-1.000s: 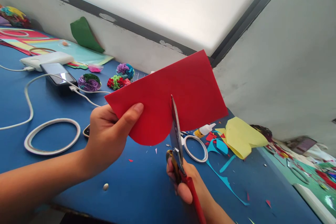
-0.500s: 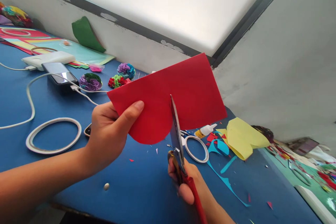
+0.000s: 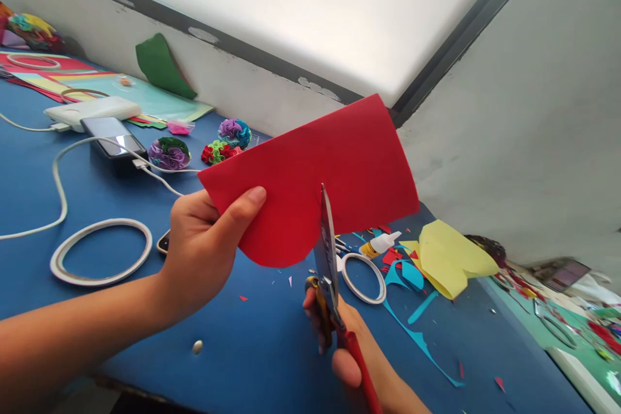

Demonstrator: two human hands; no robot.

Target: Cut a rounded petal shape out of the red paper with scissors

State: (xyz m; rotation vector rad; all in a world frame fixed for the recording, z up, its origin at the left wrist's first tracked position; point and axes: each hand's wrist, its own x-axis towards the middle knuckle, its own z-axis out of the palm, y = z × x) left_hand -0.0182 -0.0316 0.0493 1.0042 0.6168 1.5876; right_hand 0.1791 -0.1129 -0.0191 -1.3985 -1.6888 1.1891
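Note:
A sheet of red paper (image 3: 359,155) is held up above the blue table, its lower left part cut to a rounded edge. My left hand (image 3: 208,239) pinches its left end, thumb on the near face and the other fingers behind. My right hand (image 3: 349,356) grips a pair of scissors (image 3: 327,259) with red and yellow handles. The blades point up and sit in the cut in the paper, just right of the rounded part. The fingers of the right hand are partly hidden behind the handles.
On the blue table (image 3: 252,362) lie tape rolls (image 3: 101,252), a glue bottle (image 3: 381,244), folded yellow paper (image 3: 451,255) and blue scraps (image 3: 412,275). Farther left are a phone (image 3: 114,136) with a white cable, a white power bank (image 3: 92,111) and ruffled paper balls (image 3: 169,154).
The scissors' handles have spread a little and the blade tip has shifted slightly right and down. The paper's right part has bent a little. My left hand has barely moved.

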